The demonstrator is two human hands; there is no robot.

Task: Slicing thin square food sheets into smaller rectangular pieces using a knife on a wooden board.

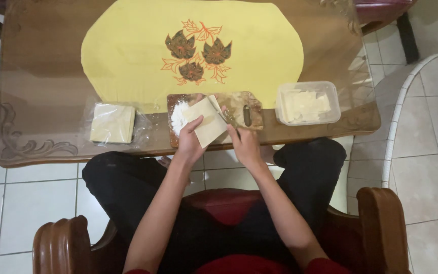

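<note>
At far left on the glass-topped table (41,76), a stack of pale square wrappers (112,123) lies in a clear plastic bag (140,129), well apart from the hands. At centre, the wooden cutting board (214,116) carries a small heap of white flour (180,115). The left hand (189,142) grips one dough wrapper sheet (208,122) above the board, thumb on top, fingers closed against its lower edge; the sheet is tilted. The right hand (245,146) is curled around a thin utensil (225,118) whose tip touches the sheet's right edge; the type of utensil cannot be determined. At right, a clear rectangular plastic container (307,103) holds pale cut pieces. A yellow placemat (128,45) with an orange-and-brown leaf motif lies behind the board.
</note>
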